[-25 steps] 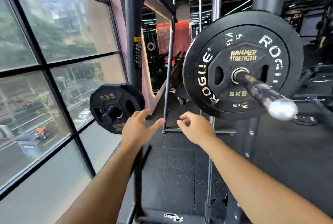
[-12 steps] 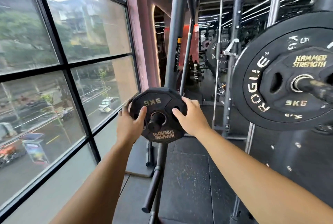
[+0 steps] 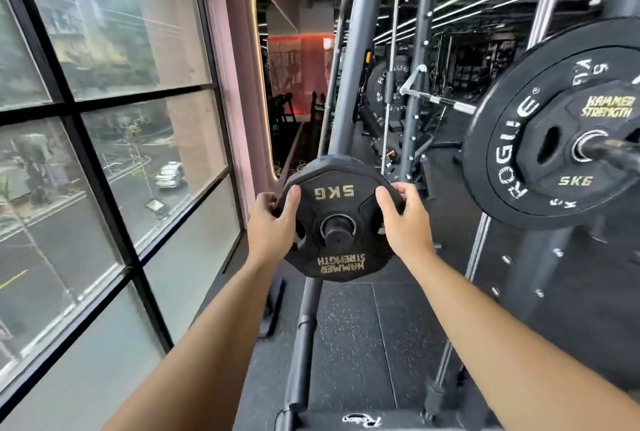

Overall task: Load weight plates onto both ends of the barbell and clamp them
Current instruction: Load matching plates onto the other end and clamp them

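Observation:
A small black 5 kg Hammer Strength plate (image 3: 337, 259) sits upside down on a storage peg (image 3: 337, 231) of the rack post. My left hand (image 3: 273, 226) grips its left rim and my right hand (image 3: 403, 221) grips its right rim. At the right, the barbell (image 3: 453, 105) rests in the rack, its near sleeve (image 3: 613, 148) carrying a large Rogue 5 kg plate (image 3: 512, 153) with a smaller Hammer Strength plate (image 3: 609, 108) on its outer face. Another Rogue plate (image 3: 379, 84) sits on the far end.
A tall window wall (image 3: 104, 153) runs along the left. The dark rack post (image 3: 304, 344) slopes down under the small plate. More rack uprights (image 3: 419, 67) and a steel guide rod (image 3: 391, 60) stand behind. Black rubber flooring (image 3: 349, 344) lies below.
My view swung left and closer. Both hands went from open in the air to gripping the small plate's rim, and now hold it wider and firmer on its peg.

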